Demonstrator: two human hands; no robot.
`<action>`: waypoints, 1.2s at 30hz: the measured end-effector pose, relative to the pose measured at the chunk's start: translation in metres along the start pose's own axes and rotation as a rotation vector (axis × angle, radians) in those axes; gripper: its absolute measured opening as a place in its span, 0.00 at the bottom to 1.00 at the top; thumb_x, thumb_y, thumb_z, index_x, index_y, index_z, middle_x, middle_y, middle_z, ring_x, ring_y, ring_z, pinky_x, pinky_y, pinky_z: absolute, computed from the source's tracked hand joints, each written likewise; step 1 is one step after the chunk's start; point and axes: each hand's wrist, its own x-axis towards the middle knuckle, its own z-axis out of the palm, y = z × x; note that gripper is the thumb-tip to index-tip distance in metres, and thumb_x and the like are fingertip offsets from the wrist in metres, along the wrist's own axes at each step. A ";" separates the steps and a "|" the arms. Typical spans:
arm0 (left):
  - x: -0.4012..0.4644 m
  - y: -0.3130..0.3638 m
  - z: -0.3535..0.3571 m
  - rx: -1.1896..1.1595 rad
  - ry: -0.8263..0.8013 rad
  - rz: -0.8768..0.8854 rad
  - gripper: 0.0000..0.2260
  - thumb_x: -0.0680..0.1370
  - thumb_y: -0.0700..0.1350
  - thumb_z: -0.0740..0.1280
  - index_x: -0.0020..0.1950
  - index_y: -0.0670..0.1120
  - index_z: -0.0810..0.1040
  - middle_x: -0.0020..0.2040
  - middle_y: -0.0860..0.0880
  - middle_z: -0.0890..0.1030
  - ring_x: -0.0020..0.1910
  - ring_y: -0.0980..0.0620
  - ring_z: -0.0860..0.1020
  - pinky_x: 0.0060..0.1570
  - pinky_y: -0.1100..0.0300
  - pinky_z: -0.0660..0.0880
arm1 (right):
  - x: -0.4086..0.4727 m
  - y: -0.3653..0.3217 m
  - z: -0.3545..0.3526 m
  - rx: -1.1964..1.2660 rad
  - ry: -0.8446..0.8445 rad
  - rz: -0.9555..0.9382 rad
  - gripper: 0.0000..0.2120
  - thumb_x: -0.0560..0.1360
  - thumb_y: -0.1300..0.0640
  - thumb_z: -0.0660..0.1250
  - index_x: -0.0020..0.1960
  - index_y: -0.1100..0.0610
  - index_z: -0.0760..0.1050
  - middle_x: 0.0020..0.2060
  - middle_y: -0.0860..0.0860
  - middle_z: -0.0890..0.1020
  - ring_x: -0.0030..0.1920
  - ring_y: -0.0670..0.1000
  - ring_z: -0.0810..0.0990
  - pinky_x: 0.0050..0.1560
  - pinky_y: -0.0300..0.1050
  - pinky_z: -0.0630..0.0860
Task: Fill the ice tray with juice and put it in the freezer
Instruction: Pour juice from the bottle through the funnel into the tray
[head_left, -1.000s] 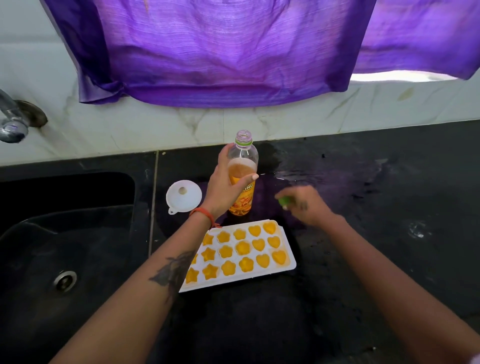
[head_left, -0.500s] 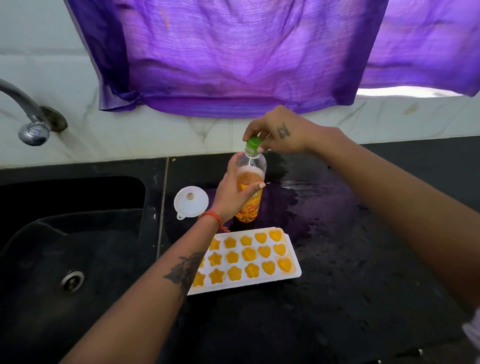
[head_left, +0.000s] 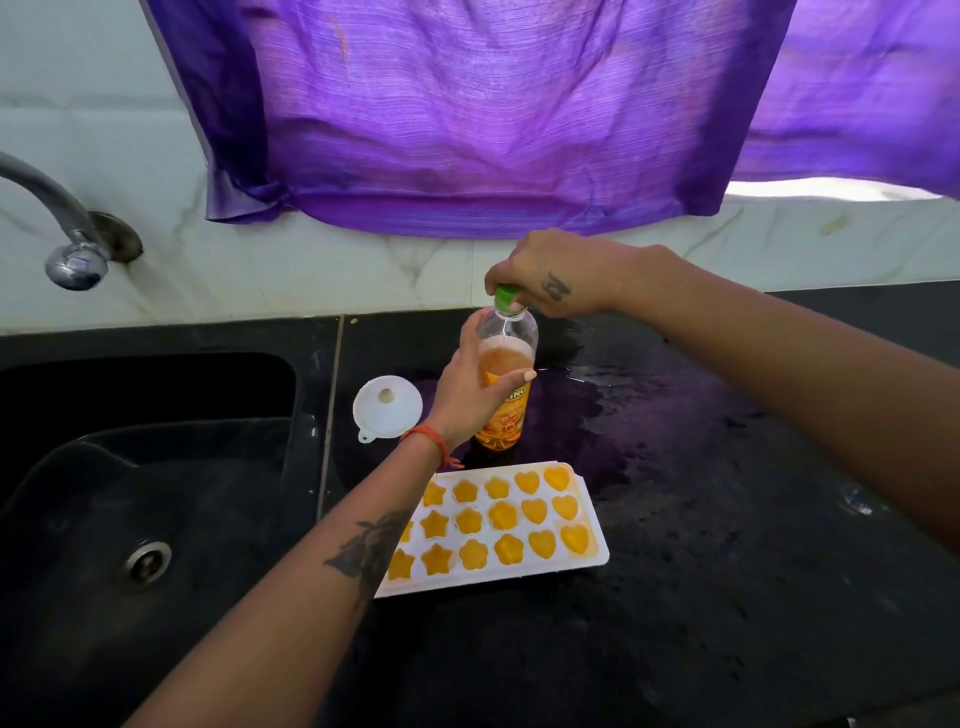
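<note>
My left grip (head_left: 470, 387) wraps the half-full juice bottle (head_left: 506, 387) upright on the desk (head_left: 727, 519), my right grip (head_left: 545, 280) pinches its green cap (head_left: 506, 297) — ice tray (head_left: 493, 530) brimming orange just before it, white funnel (head_left: 387, 408) beside.

The right hand (head_left: 550, 278) has brought the green cap (head_left: 507, 297) onto the bottle (head_left: 506, 384).

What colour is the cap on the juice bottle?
Green; the cap shows in the head view, pinched by the right hand.
</note>
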 end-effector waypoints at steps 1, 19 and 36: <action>0.000 0.000 0.000 0.008 0.006 0.002 0.36 0.73 0.51 0.70 0.74 0.53 0.52 0.70 0.45 0.68 0.64 0.46 0.72 0.60 0.49 0.74 | 0.001 0.001 0.001 0.000 -0.002 0.025 0.14 0.79 0.57 0.61 0.64 0.60 0.72 0.52 0.61 0.79 0.51 0.61 0.78 0.49 0.49 0.75; 0.001 0.002 0.000 0.032 -0.001 0.018 0.36 0.73 0.50 0.71 0.73 0.53 0.53 0.70 0.46 0.68 0.64 0.45 0.72 0.60 0.48 0.74 | -0.002 0.024 -0.022 0.301 0.062 0.120 0.20 0.67 0.58 0.76 0.58 0.54 0.79 0.53 0.53 0.82 0.43 0.47 0.76 0.45 0.39 0.66; -0.001 0.001 0.000 0.012 0.000 0.010 0.36 0.72 0.50 0.71 0.73 0.54 0.53 0.69 0.45 0.68 0.64 0.46 0.73 0.59 0.48 0.75 | 0.004 0.012 0.001 0.139 0.077 0.079 0.18 0.70 0.51 0.72 0.57 0.58 0.77 0.48 0.56 0.81 0.41 0.51 0.73 0.43 0.43 0.71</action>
